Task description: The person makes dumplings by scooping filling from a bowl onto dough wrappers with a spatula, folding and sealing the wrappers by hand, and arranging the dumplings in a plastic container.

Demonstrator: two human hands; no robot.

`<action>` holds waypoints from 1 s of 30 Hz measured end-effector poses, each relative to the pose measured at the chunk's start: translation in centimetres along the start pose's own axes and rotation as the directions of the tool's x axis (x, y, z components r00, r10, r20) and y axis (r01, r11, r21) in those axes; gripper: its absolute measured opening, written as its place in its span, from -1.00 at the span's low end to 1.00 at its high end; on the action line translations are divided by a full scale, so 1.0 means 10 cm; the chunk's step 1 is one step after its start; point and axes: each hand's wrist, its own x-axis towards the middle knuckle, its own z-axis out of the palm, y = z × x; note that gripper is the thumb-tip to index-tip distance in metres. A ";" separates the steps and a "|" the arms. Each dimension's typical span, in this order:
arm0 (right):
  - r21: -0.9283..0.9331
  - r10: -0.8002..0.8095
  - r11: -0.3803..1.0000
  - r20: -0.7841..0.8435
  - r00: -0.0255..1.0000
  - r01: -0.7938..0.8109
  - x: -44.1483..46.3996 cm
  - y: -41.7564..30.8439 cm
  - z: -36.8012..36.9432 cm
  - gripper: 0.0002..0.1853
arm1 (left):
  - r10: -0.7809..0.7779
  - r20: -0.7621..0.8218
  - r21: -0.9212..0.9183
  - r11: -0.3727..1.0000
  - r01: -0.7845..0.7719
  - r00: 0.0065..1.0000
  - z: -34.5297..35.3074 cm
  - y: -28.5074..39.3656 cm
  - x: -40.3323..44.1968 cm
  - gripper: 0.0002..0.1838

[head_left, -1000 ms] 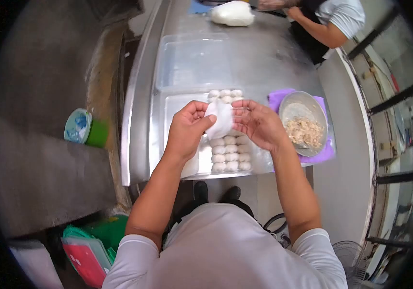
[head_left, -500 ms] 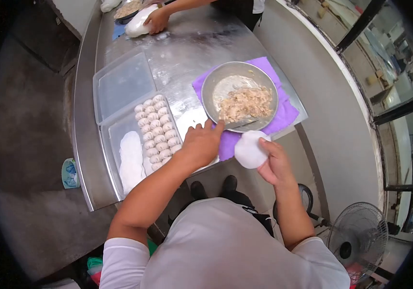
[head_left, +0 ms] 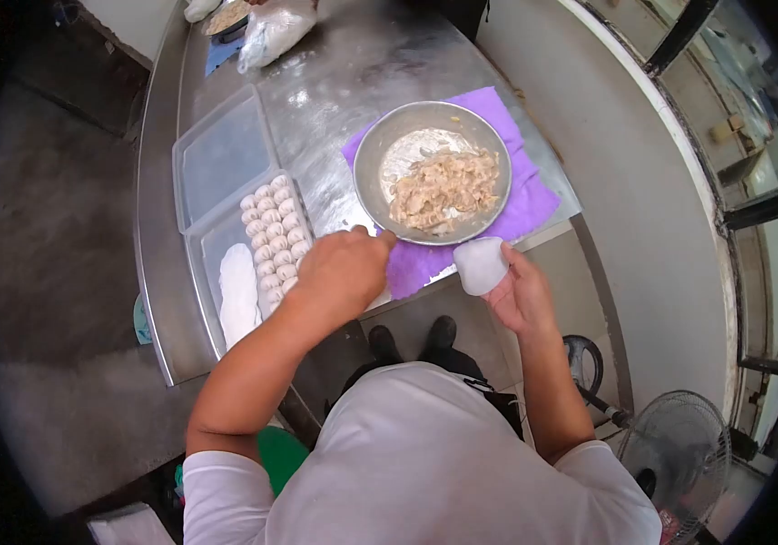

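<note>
Wrapper held in right fingers, left fingers curled by bowl, grip unclear

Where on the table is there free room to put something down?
The widest bare patch of the table lies between the lid and the bowl, reaching back to the bag. It continues behind the bowl. Nearer, it is crowded: dumplings, the left hand and the cloth leave little space.
</note>
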 end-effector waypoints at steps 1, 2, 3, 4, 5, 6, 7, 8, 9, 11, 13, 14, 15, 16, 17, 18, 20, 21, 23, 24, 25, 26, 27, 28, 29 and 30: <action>0.001 0.006 1.000 0.003 1.000 -0.006 0.02 -0.01 -0.01 -0.55 | -0.041 -0.030 -0.047 0.998 0.040 0.999 -0.04 -0.01 0.01 -0.46; 0.001 0.010 1.000 0.019 1.000 -0.010 0.04 -0.01 -0.03 -0.54 | -0.047 -0.029 -0.046 0.998 0.046 0.998 0.02 0.00 0.03 -0.46; 0.000 0.014 1.000 0.037 0.999 -0.014 0.07 -0.02 -0.02 -0.53 | -0.043 -0.044 -0.063 0.997 0.041 0.998 0.11 0.02 0.05 -0.45; 0.000 0.017 1.000 0.041 0.999 -0.017 0.09 -0.03 0.00 -0.53 | -0.038 -0.058 -0.079 0.996 0.034 0.998 0.17 0.03 0.07 -0.44; 0.024 0.019 0.999 0.071 0.997 -0.021 0.10 -0.03 0.03 -0.52 | -0.039 -0.057 -0.078 0.996 0.034 0.998 0.20 0.01 0.07 -0.44; 0.047 0.021 0.999 0.098 0.995 -0.026 0.10 -0.03 0.04 -0.51 | -0.014 -0.035 -0.134 0.991 0.009 0.999 0.20 0.02 0.06 -0.43; 0.047 0.024 0.998 0.092 0.995 -0.029 0.11 -0.02 0.04 -0.51 | 0.011 -0.012 -0.192 0.981 -0.013 1.000 0.20 0.03 0.05 -0.41; 0.067 0.030 0.997 0.106 0.994 -0.037 0.12 -0.03 0.04 -0.50 | 0.052 -0.018 -0.266 0.963 -0.055 0.998 0.15 -0.01 0.05 -0.43; 0.088 0.033 0.995 0.123 0.992 -0.044 0.14 -0.04 0.05 -0.49 | 0.052 -0.018 -0.267 0.962 -0.055 0.998 0.17 -0.04 0.04 -0.43; 0.123 0.035 0.991 0.126 0.991 -0.051 0.16 -0.05 0.09 -0.49 | 0.063 -0.023 -0.406 0.912 -0.067 0.998 0.26 -0.08 0.03 -0.47; 0.159 0.032 0.986 0.130 0.991 -0.052 0.18 -0.07 0.13 -0.49 | 0.113 -0.091 -0.442 0.886 -0.142 0.989 0.37 -0.02 -0.07 -0.51; 0.132 0.023 0.991 0.102 0.995 -0.037 0.16 -0.08 0.15 -0.50 | 0.089 -0.140 -0.397 0.907 -0.139 0.986 0.37 0.10 -0.15 -0.51; 0.103 0.016 0.994 0.073 0.997 -0.024 0.15 -0.08 0.15 -0.50 | 0.066 -0.190 -0.354 0.926 -0.131 0.980 0.37 0.20 -0.21 -0.52; 0.103 0.016 0.994 0.068 0.998 -0.023 0.16 -0.07 0.12 -0.50 | 0.053 -0.229 -0.314 0.941 -0.125 0.972 0.37 0.25 -0.25 -0.52; 0.119 0.025 0.992 0.046 0.999 -0.031 0.19 -0.06 0.08 -0.50 | 0.057 -0.228 -0.315 0.940 -0.129 0.972 0.30 0.25 -0.26 -0.52; 0.137 0.032 0.990 0.023 0.999 -0.035 0.20 -0.07 0.05 -0.50 | 0.048 -0.206 -0.314 0.943 -0.113 0.977 0.20 0.23 -0.29 -0.51; 0.134 0.042 0.990 0.028 0.999 -0.045 0.17 -0.09 0.01 -0.51 | 0.043 -0.175 -0.318 0.943 -0.097 0.984 0.10 0.17 -0.29 -0.50; 0.126 0.054 0.990 0.046 0.997 -0.060 0.16 -0.10 0.00 -0.51 | 0.041 -0.183 -0.317 0.944 -0.098 0.982 0.06 0.13 -0.26 -0.50; 0.128 0.072 0.988 0.070 0.995 -0.080 0.15 -0.13 -0.04 -0.51 | 0.036 -0.193 -0.316 0.944 -0.097 0.981 0.07 0.15 -0.22 -0.50; 0.134 0.087 0.986 0.096 0.992 -0.099 0.14 -0.14 -0.05 -0.51 | 0.087 -0.183 -0.276 0.951 -0.136 0.979 0.11 0.21 -0.18 -0.50; 0.134 0.086 0.986 0.094 0.992 -0.098 0.14 -0.13 -0.06 -0.51 | 0.137 -0.170 -0.236 0.956 -0.176 0.976 0.13 0.24 -0.16 -0.50; 0.140 0.094 0.984 0.100 0.991 -0.108 0.14 -0.13 -0.07 -0.51 | 0.138 -0.169 -0.237 0.955 -0.176 0.976 0.11 0.21 -0.17 -0.50; 0.145 0.101 0.983 0.107 0.989 -0.116 0.15 -0.13 -0.08 -0.51 | 0.130 -0.174 -0.226 0.959 -0.168 0.976 0.06 0.16 -0.18 -0.50; 0.150 0.098 0.982 0.104 0.990 -0.113 0.14 -0.13 -0.09 -0.51 | 0.125 -0.176 -0.214 0.963 -0.162 0.976 0.02 0.11 -0.19 -0.50; 0.112 0.097 0.988 0.069 0.993 -0.105 0.14 -0.13 -0.11 -0.50 | 0.126 -0.173 -0.213 0.963 -0.162 0.977 -0.02 0.07 -0.18 -0.50; 0.071 0.097 0.993 0.038 0.995 -0.099 0.14 -0.13 -0.11 -0.48 | 0.032 -0.160 -0.189 0.980 -0.063 0.987 -0.06 0.02 -0.18 -0.50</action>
